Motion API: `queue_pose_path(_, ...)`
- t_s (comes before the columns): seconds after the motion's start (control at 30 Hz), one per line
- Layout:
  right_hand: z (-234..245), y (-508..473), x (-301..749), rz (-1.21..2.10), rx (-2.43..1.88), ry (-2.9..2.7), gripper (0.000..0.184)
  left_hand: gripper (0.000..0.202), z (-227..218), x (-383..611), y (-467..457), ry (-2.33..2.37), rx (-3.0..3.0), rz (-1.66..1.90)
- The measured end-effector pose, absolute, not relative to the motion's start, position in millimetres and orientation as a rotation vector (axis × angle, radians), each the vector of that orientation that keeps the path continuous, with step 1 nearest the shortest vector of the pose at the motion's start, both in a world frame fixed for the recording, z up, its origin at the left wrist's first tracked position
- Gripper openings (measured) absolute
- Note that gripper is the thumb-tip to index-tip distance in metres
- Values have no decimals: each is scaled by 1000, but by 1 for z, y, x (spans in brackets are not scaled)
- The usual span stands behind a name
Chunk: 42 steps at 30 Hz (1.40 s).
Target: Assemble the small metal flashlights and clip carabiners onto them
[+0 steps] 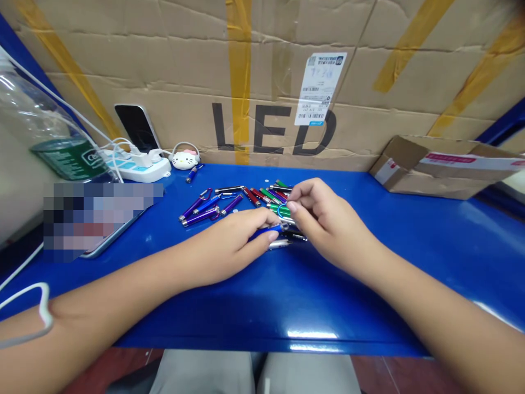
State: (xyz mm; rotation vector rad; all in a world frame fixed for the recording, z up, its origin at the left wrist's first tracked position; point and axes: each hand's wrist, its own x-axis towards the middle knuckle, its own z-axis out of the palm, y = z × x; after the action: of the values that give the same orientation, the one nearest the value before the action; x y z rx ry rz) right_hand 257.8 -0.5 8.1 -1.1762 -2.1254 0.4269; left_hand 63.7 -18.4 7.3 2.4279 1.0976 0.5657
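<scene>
1. Clamped between thumb and curled fingers, a blue tube [266, 230] lies in my left hand [233, 241], its silvery end pointing toward my other hand.
2. With my right hand [324, 216] I have thumb and index fingertip brought together on a light-blue clip [278, 210], just above that silvery end; whether the clip is joined to the tube I cannot tell.
3. Both my hands are over the middle of the blue table [328, 295], close to each other but not touching, the held tube between them.
4. Just beyond my fingers lie more slim tubes: red tubes [251, 197], a green tube [280, 209] and a black tube [229, 190], some partly hidden by my hands.
5. Below my left thumb I see a white tube [279, 244] on the tabletop.
6. Off to the left of that pile, purple tubes [200, 217] lie slantwise, some with clips attached.
7. Farther back, a small blue tube [191, 174] rests near a white cat-faced case [185, 159], beside a power strip [143, 173].
8. Behind everything stands a large cardboard box [176, 71] marked LED; a smaller open box [443, 169] sits at the right.
</scene>
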Motion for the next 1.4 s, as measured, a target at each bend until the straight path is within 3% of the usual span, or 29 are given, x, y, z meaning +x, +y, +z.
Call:
queue_pose_path(0.43,-2,0,254,550,-1097,-2030,35,18,7,72,-22,1203,2457,751)
queue_pose_path(0.73,-2,-1,250,412,-1055,-1999,22,15,4,74,-24,1249,2433,859)
queue_pose_path(1.1,-2,1,251,553,-1078,-1977,21,21,9,67,-16,1335,2458,880)
queue_pose_path(1.23,1,12,265,632,-1151,-1977,34,28,20,45,-1,1540,2488,825)
queue_pose_path(1.4,9,24,284,450,-1359,-2166,32,33,29,2,25,1966,2462,725)
